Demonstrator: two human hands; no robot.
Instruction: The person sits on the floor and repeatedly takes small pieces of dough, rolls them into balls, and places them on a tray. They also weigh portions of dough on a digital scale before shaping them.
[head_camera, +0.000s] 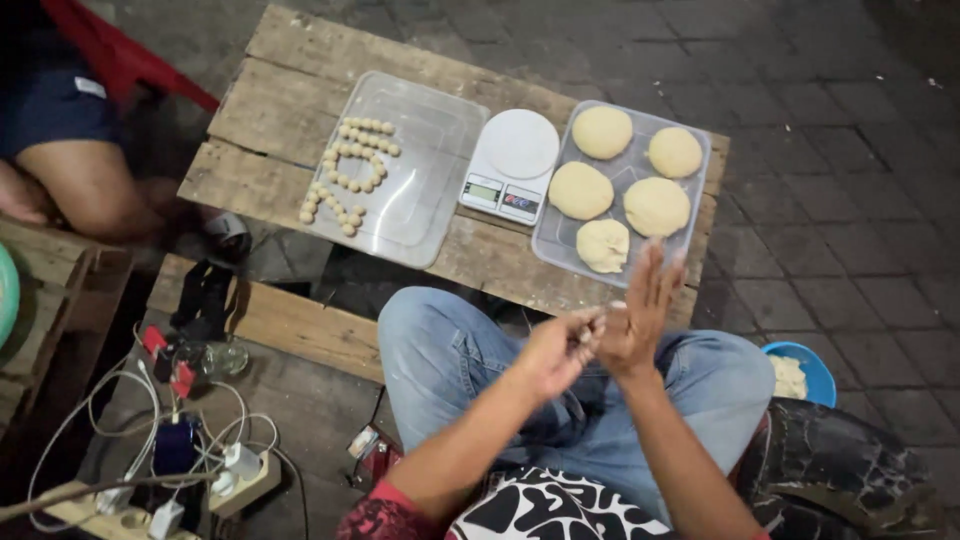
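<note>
My left hand (555, 350) and my right hand (640, 310) meet palm to palm above my knees, rolling a small piece of dough (588, 335) that is mostly hidden between them. The right hand's fingers are spread and blurred. Just beyond the hands, a clear tray (697, 185) holds several large dough balls (656, 206). A white kitchen scale (510, 165) stands in the middle of the low wooden table (270, 110). Left of it, another clear tray (430, 170) carries several small dough balls (350, 170) in rows.
A blue bowl (815, 370) with dough sits at my right knee on the paved ground. Power strips, chargers and cables (180, 450) lie at lower left. Another person's leg (90, 185) is at upper left, near a wooden crate (60, 310).
</note>
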